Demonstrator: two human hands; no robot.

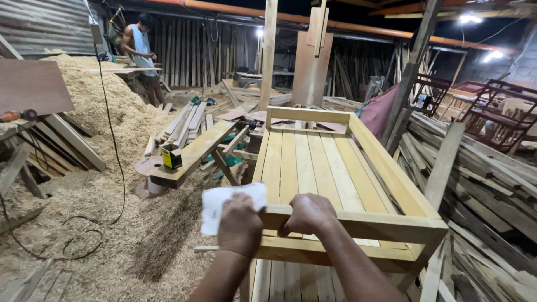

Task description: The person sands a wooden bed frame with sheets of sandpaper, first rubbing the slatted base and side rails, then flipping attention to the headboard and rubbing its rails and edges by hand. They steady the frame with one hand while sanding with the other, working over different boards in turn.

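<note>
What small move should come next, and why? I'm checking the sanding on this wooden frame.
Probably slide the left hand with its white sheet along the near rail toward the right hand. The sheet sits at the rail's left end, while the right hand grips the rail beside it, steadying the slatted frame.

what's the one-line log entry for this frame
left hand: presses white sheet on frame rail | right hand: grips rail | slatted frame on its side | sawdust left
</note>
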